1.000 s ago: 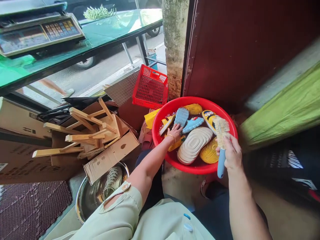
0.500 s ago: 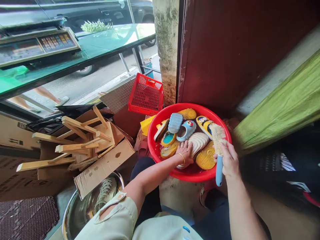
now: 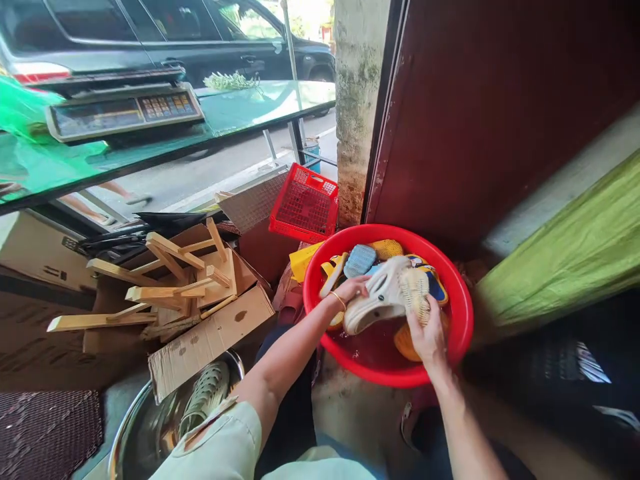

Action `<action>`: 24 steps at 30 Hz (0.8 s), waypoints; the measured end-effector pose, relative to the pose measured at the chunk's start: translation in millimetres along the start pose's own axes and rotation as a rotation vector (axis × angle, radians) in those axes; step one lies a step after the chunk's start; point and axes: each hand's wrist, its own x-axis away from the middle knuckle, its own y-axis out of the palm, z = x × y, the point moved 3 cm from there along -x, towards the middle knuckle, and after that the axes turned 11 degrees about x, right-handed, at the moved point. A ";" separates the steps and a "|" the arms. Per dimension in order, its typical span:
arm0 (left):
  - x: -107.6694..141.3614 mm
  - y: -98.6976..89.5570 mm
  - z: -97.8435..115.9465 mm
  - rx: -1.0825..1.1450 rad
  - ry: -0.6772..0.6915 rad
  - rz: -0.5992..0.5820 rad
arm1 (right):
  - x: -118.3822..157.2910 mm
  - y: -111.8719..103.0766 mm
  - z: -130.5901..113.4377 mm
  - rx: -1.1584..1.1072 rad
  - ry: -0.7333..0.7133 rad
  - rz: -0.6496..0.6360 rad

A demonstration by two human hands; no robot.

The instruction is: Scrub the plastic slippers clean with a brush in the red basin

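My left hand [image 3: 354,289] grips a white clog [image 3: 383,293] by its side, tilted above the water in a red basin [image 3: 387,377]. My right hand [image 3: 429,333] is closed around a scrub brush [image 3: 414,288], whose pale bristles touch or nearly touch the clog's right end; its handle is hidden by the hand. Around the clog in the basin lie a light blue shoe [image 3: 360,260], a yellow sole [image 3: 387,249], a yellow-and-white sandal [image 3: 332,272], a yellow-and-blue shoe [image 3: 436,285] and another yellow sole [image 3: 406,343], partly covered by my right hand.
An upturned wooden stool [image 3: 190,280] rests on cardboard to the left. Below it, a metal bowl [image 3: 120,427] holds a pale woven shoe [image 3: 207,393]. A red crate [image 3: 305,203] stands behind the basin. A green cloth [image 3: 560,260] hangs at the right.
The white clog has been lifted off the basin's contents and turned over in my left hand. My right hand has brought the brush leftward to the clog. The view has shifted slightly.
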 end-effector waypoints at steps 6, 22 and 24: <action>12.4 -3.4 15.1 0.081 0.082 0.015 | 15.7 18.8 -28.5 0.257 -0.406 -0.088; 17.1 -18.9 -4.7 -0.518 0.031 0.150 | -27.9 42.8 31.2 0.374 -0.013 -0.165; 25.6 -3.7 -14.3 -0.805 0.151 0.091 | -25.2 46.9 30.7 0.300 0.003 -0.170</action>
